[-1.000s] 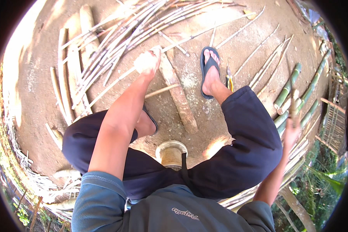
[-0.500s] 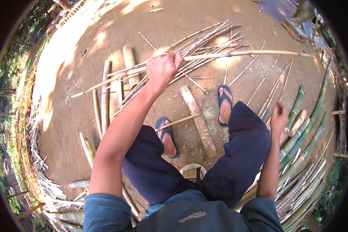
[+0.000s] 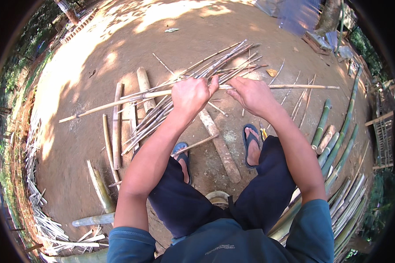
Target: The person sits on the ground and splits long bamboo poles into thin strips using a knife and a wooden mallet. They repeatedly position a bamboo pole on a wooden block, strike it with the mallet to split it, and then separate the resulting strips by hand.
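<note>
A long, thin, dry bamboo stick [image 3: 303, 87] stretches crosswise in front of me, one end far out to the left and the other to the right. My left hand [image 3: 191, 95] is closed in a fist around its middle. Close beside it, my right hand [image 3: 253, 96] also grips the stick, fingers curled over it and thumb toward the left hand. Behind and below both hands, a loose pile of thin bamboo sticks [image 3: 156, 118] lies slantwise on the ground. A short log [image 3: 219, 147] rests between my feet, with a small stick [image 3: 197, 144] against it.
A yellow-handled tool [image 3: 263, 133] lies by my right foot. Green bamboo poles [image 3: 350, 111] and split strips [image 3: 346, 206] fill the right side. Thicker bamboo pieces [image 3: 117, 118] lie at left, and a round container [image 3: 217, 196] sits between my legs.
My right hand has come up from beside my right knee and taken hold of the bamboo stick next to my left hand. The left hand keeps its grip.
</note>
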`<control>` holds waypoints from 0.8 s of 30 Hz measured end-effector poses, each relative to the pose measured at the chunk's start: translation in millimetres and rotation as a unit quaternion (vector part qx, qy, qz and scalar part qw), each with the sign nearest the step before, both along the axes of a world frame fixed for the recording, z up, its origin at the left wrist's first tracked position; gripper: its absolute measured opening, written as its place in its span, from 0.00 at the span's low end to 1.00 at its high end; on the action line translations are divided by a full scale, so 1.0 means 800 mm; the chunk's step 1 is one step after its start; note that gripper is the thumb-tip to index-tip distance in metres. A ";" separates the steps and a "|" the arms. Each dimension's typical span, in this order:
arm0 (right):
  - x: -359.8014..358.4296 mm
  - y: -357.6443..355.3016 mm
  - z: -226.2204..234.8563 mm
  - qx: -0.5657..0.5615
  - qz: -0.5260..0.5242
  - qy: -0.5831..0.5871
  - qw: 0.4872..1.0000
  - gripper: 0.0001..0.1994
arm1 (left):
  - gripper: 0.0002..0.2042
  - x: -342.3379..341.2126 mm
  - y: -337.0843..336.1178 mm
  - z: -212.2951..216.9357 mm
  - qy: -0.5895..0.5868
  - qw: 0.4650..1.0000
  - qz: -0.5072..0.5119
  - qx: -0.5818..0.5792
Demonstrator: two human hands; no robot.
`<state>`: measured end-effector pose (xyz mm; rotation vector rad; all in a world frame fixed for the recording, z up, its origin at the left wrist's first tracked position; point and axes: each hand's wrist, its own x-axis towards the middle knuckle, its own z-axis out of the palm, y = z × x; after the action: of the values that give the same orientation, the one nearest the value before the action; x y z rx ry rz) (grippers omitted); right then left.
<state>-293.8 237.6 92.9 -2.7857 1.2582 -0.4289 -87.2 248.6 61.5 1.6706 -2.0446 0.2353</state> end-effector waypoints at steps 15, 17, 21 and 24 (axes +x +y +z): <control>-0.022 -0.017 -0.046 -0.004 -0.043 0.011 0.999 0.13 | 0.20 -0.016 -0.027 -0.021 0.051 0.964 -0.198 0.167; -0.019 -0.019 -0.051 0.011 -0.081 0.026 0.996 0.13 | 0.20 -0.020 -0.030 -0.022 0.038 0.969 -0.166 0.179; -0.001 -0.030 -0.052 0.039 -0.147 -0.004 0.988 0.15 | 0.20 -0.035 -0.034 -0.023 0.057 0.983 -0.061 0.165; -0.007 -0.034 -0.044 0.002 -0.124 -0.089 0.988 0.16 | 0.18 -0.031 -0.041 -0.006 0.097 0.983 -0.082 0.129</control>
<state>-299.3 210.1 58.1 -2.5267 1.5632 -0.6708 -112.2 215.6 56.9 1.5865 -2.1166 -0.2502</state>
